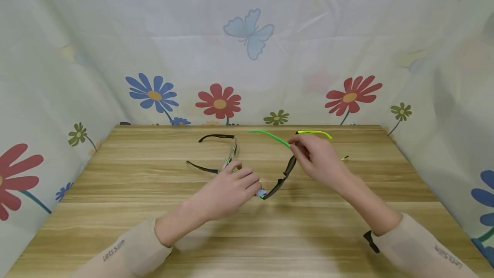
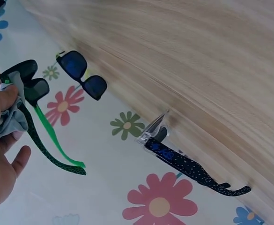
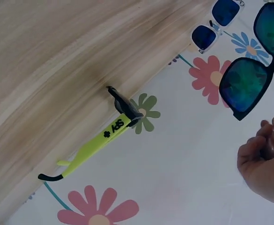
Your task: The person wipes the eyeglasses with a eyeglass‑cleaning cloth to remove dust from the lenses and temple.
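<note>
With L hand [image 1: 229, 188] & R hand [image 1: 322, 160] apart at opp. ends of black-fronted plastic sunglasses [image 3: 247, 84] w/ green on the arms

Clamped (L) on soft grey-blue cloth [image 2: 12, 117], bunched betw. thumb & fingers over the near hinge end. Bent-fingered (R) right by the far hinge end; can't tell if pinching it or just beside. Re black-fronted pair: held up off light-brown wood-grain table [image 1: 135, 188], arms unfolded, betw. hands.

Flanked by two more pairs on table: clear-framed sunglasses [image 2: 186, 165] w/ blue lenses & speckled black arms, back L; black-framed sunglasses [image 3: 96, 143] w/ yellow arms marked SPY, back R, partly behind R hand in head view.

Backed by white flower-print fabric sheet [image 1: 289, 80] w/ pale-blue butterfly [image 1: 251, 35]. Clad in cream sleeves [image 1: 143, 246] w/ dark lettering.
</note>
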`<state>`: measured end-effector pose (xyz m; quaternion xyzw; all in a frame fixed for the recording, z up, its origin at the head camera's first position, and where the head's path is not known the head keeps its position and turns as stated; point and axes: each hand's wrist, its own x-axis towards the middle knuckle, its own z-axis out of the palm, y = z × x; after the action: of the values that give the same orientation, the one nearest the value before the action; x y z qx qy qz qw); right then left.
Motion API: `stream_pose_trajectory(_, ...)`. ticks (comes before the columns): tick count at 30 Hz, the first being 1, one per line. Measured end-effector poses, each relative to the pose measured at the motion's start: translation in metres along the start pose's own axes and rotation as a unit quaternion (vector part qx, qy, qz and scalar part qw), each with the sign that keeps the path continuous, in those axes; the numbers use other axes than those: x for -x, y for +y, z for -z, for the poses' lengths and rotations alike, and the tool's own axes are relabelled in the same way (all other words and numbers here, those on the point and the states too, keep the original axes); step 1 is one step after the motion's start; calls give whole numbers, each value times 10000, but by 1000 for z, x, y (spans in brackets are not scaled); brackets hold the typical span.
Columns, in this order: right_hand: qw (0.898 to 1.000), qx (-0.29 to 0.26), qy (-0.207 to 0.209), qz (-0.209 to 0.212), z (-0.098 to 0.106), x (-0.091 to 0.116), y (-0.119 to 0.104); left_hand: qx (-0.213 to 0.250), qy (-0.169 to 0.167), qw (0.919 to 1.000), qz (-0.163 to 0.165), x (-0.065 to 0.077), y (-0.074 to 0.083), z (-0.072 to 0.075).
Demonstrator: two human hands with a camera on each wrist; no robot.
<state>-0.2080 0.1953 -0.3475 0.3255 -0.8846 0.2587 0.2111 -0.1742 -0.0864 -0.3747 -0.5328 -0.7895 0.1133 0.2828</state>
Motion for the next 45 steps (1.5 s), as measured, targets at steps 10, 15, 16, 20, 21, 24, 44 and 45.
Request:
stream_pose_trajectory(10,9844,571,-1239,1111,-6,16,-13,184,-186,9990,361,3,-3,-3)
stream_pose_trajectory(15,9797,705,-1462,1179,-12,18,-14,315,-156,9985,411,2,-2,-3)
stream_pose_trajectory(16,9791,728,-1468,1207,-13,18,-14,319,-123,9986,409,2,-2,-3)
stream_pose_trajectory(20,9758,888,-1479,1343,-17,19,-15,407,-32,9982,429,2,0,-3)
stream_pose_trajectory(21,9746,954,-1466,1402,-17,19,-16,441,-34,9980,443,2,0,-3)
stream_pose_trajectory(24,9707,1071,-1496,1546,-17,19,-18,607,-62,9969,491,2,1,-4)
stream_pose_trajectory(44,9583,1253,-1615,1998,-15,22,-15,1648,99,9848,542,1,8,-1)
stream_pose_trajectory(45,9583,1243,-1619,1998,-15,23,-15,1652,71,9848,531,1,8,-1)
